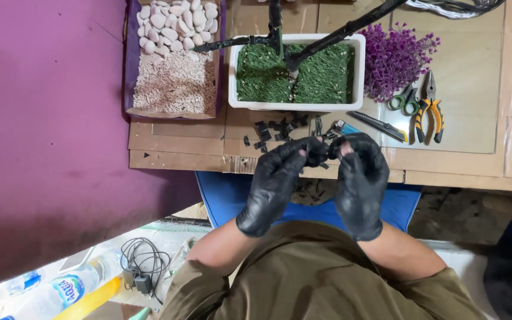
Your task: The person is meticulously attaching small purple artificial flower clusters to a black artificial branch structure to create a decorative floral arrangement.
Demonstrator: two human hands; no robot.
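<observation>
Cardboard-covered bench (463, 148) is carrying a white planter (296, 105) and pliers (429, 109). Both gloved hands are meeting at its front edge: left hand (277, 184) and right hand (360, 178) are pinching a small black piece (320, 151) between closed fingertips.
</observation>
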